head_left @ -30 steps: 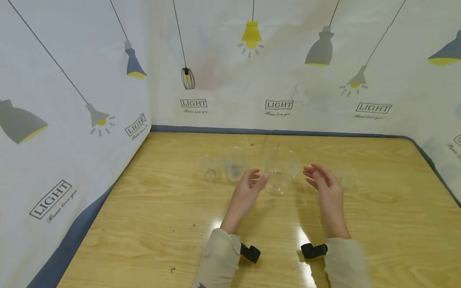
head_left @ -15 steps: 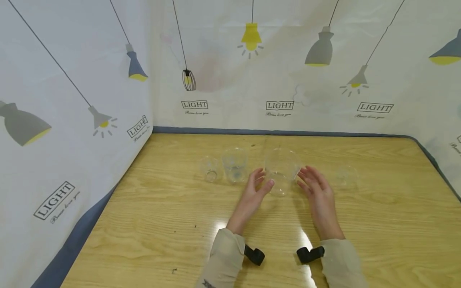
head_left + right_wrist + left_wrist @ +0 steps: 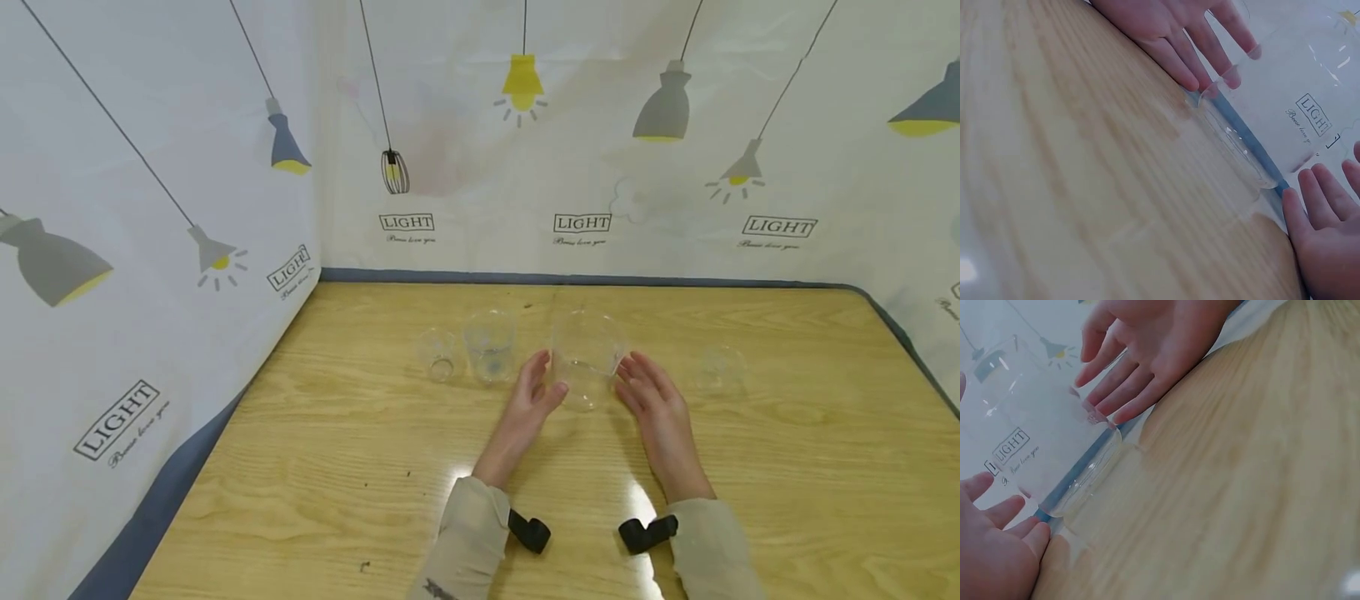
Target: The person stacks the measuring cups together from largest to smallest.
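Observation:
A large, clear, round cup-like vessel (image 3: 587,342) stands on the table between the two hands. On its left side, the left hand (image 3: 529,408) has its fingertips at the wall near the base, thumb in front. From the right, the right hand (image 3: 658,404) has loosely straight fingers at the wall. In the left wrist view, the right hand's fingertips overlap the vessel's lower edge, and the left hand (image 3: 997,550) shows beside it. Light contact looks likely on both sides, but the transparent wall makes exact touch hard to tell. Neither hand curls round it.
Left of the hands are a clear vessel (image 3: 491,342) with some liquid-like content and a smaller clear one (image 3: 437,354). Another faint clear vessel (image 3: 722,369) is at the right. A printed curtain (image 3: 480,167) borders the wooden table (image 3: 300,467) at the back.
Both hands have moved inward, the left to the right and the right to the left, closing in on the large vessel's sides. The vessels have not visibly moved on the table.

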A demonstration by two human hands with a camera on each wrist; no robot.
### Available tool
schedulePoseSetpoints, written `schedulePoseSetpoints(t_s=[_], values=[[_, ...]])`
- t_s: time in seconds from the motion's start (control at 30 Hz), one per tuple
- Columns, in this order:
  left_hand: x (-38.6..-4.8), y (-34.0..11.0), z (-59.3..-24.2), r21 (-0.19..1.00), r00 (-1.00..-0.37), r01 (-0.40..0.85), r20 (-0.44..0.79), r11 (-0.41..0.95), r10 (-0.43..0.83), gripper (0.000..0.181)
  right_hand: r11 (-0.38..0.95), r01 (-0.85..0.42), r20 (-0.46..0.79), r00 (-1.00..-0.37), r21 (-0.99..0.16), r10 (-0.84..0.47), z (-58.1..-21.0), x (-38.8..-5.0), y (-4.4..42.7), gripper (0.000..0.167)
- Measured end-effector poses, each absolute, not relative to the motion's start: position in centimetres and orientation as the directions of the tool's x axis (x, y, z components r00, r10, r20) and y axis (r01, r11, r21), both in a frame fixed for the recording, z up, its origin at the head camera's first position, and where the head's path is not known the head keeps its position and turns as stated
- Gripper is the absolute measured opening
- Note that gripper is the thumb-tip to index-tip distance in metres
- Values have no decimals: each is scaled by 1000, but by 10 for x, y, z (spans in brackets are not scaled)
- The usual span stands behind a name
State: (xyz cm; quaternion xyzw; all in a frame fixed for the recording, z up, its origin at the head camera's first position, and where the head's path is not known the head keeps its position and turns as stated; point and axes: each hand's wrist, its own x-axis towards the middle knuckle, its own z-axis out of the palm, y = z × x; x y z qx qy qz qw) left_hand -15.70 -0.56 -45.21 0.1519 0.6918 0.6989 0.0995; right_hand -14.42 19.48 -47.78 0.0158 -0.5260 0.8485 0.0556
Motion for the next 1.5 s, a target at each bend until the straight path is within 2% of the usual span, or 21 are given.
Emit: schedulePoseSetpoints(t_s=[0.23, 0.5, 0.6, 0.87, 1.1, 1.5], values=[[-163, -8, -454, 992, -924, 120, 130, -49, 361, 73, -398, -129, 131, -991, -908, 22, -480, -147, 194, 44], [-167, -6, -472, 996, -917, 74, 87, -49, 389, 73, -153, -93, 97, -995, -984, -15, -484, -146, 196, 52], [-171, -5, -481, 997, -915, 74, 81, -33, 395, 69, -115, -101, 105, -994, -988, -28, -483, -147, 195, 54], [-174, -6, -482, 996, -921, 90, 88, -10, 379, 61, -73, -98, 103, -993, -992, -55, -482, -148, 192, 57], [-160, -9, -458, 998, -916, 66, 60, 0, 397, 68, -49, -99, 101, -994, -994, -46, -481, -145, 193, 58], [-161, -9, -460, 995, -907, 98, 96, -17, 410, 63, -55, -86, 87, -996, -995, -21, -480, -144, 193, 59]])
